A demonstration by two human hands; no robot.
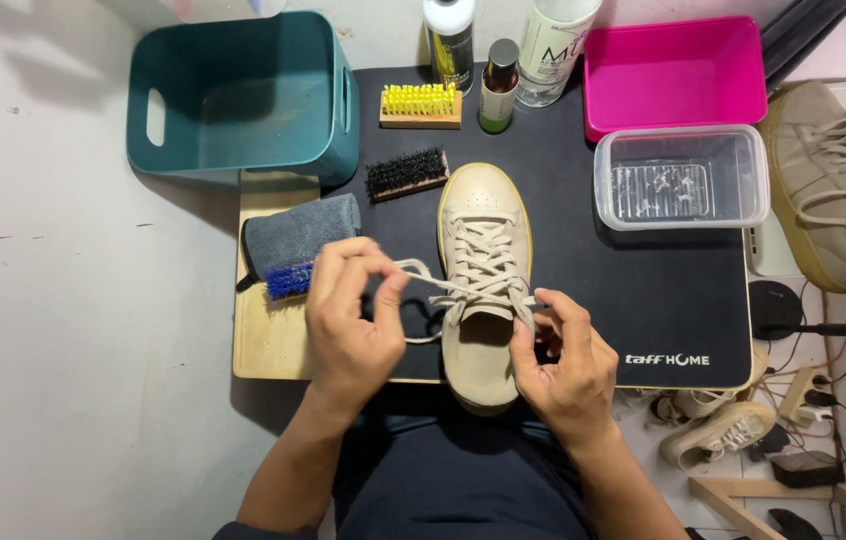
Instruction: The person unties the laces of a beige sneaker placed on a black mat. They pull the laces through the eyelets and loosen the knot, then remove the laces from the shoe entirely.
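Beige sneaker (483, 280) sits between both hands, on the black mat (663, 300) of the surface. Its long axis runs straight away from the person: toe points far, toward the bottles, heel nearest the body and overhanging the mat's near edge. Sole down, upright, laces up.

Left hand (351, 325) is just left of the sneaker's tongue area, fingers pinched shut on a loop of the white lace (421, 275), pulled out sideways and away from the shoe. Right hand (568, 365) is just right of the sneaker's opening, touching its side near the top eyelets, fingers closed on the other lace end (535, 302). Lace spans across the shoe from hand to hand, roughly crosswise to the shoe's long axis. Both hands about equally near the shoe; right one is closer to the collar, left one stands a bit off with slack lace between.

Beyond the left hand: blue-bristle brush (288, 281) and grey cloth (301, 232), touching or nearly so behind the knuckles. Farther out, black brush (407, 173), yellow brush (420, 104), teal bin (243, 95). Beyond the right hand: clear plastic box (681, 177), pink tub (673, 70). Second sneaker (833, 190) well off right.
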